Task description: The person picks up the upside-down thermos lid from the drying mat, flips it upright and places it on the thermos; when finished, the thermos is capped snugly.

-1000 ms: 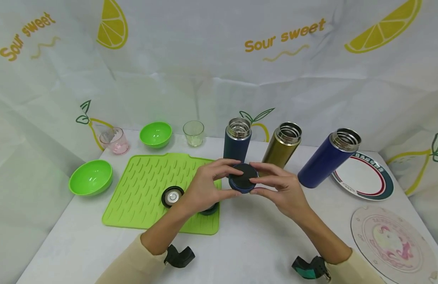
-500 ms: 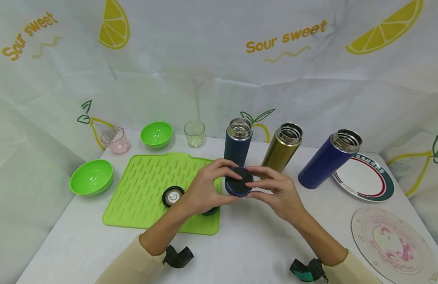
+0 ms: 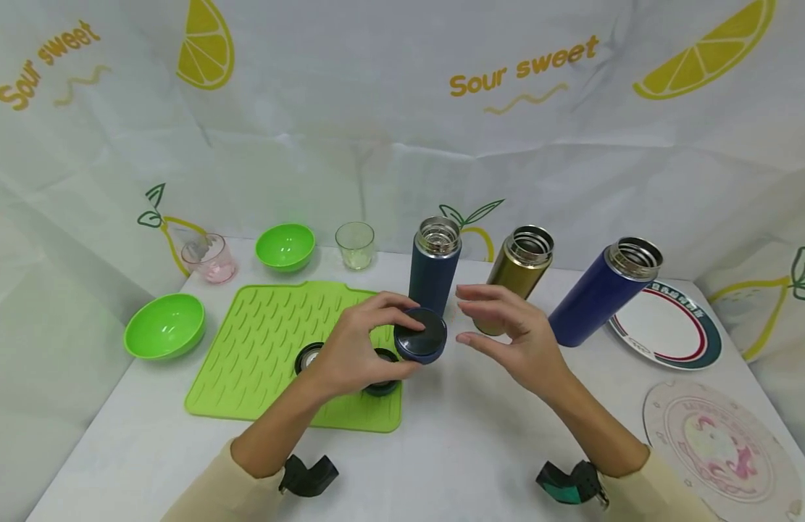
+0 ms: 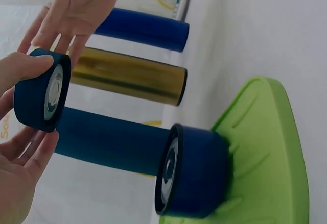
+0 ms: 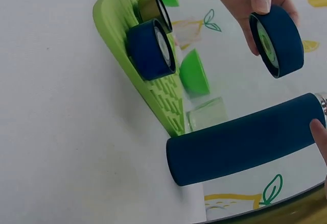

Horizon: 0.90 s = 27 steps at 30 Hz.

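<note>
A round, dark-blue lid with a black top point(image 3: 426, 339) was pinched in the left hand point(image 3: 358, 344); the right hand point(image 3: 518, 339) hung just right of it, apart, thumb and fingers spread.

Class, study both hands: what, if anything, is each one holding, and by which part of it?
The left hand holds a dark round lid by its outer edge, between thumb and fingers. The right hand holds nothing.

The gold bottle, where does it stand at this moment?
In the head view, the gold bottle stands right of centre, between the teal bottle and the blue bottle, partly hidden by the right hand.
</note>
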Each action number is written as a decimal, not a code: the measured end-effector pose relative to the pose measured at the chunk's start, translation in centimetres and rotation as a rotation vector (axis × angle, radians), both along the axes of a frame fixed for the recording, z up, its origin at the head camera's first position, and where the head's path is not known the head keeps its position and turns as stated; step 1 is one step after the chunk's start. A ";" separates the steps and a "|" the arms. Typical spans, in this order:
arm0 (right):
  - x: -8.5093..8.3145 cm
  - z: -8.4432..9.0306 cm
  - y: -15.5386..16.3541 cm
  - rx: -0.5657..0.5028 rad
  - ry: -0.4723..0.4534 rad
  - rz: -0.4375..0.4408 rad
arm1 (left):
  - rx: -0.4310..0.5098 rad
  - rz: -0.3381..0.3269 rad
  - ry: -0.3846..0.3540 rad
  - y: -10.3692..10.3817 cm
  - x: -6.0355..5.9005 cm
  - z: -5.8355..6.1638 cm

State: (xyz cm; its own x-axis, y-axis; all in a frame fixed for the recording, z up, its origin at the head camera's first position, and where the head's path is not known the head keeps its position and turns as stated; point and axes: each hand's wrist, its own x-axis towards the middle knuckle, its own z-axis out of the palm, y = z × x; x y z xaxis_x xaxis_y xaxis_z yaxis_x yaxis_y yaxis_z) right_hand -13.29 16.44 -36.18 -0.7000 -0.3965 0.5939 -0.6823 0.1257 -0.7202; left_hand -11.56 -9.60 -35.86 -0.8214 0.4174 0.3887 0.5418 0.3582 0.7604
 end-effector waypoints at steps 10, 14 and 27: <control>-1.8 0.7 -2.2 -0.119 -0.097 -0.080 | -0.049 0.053 -0.030 -2.7 1.0 -0.3; -3.0 0.3 -3.2 -0.137 -0.231 -0.140 | -0.061 0.058 -0.048 -3.3 1.4 -0.5; -5.4 -4.0 -5.1 -0.077 -0.490 -0.234 | -0.066 0.044 -0.056 -4.2 1.7 -0.9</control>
State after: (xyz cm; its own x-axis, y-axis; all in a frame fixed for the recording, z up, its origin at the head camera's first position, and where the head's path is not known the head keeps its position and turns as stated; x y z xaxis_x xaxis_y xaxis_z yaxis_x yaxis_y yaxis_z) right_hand -18.70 11.31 -40.22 -0.9664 -0.1653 0.1970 -0.2244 0.1680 -0.9599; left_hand -9.83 -13.79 -36.72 -0.8591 0.4035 0.3148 0.4819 0.4308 0.7630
